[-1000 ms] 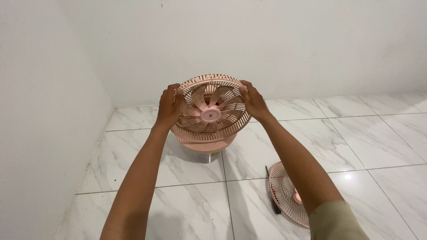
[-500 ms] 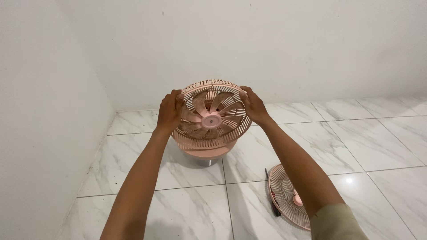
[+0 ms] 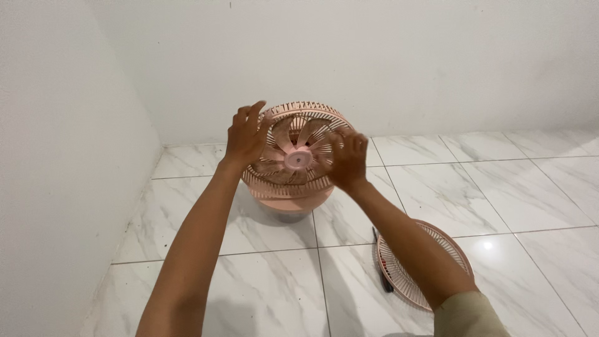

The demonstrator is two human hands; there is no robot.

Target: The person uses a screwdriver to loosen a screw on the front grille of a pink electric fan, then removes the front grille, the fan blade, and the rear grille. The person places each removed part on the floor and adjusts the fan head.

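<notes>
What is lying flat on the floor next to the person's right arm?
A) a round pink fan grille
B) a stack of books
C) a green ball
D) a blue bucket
A: a round pink fan grille lies on the white tiled floor, partly hidden behind the right arm, while both the left hand and the right hand are up at the pink fan.

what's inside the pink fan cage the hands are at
Inside the pink fan cage sit pink blades around a round centre hub. The right hand covers the blades on that side, and the left hand hides part of the rim.
</notes>
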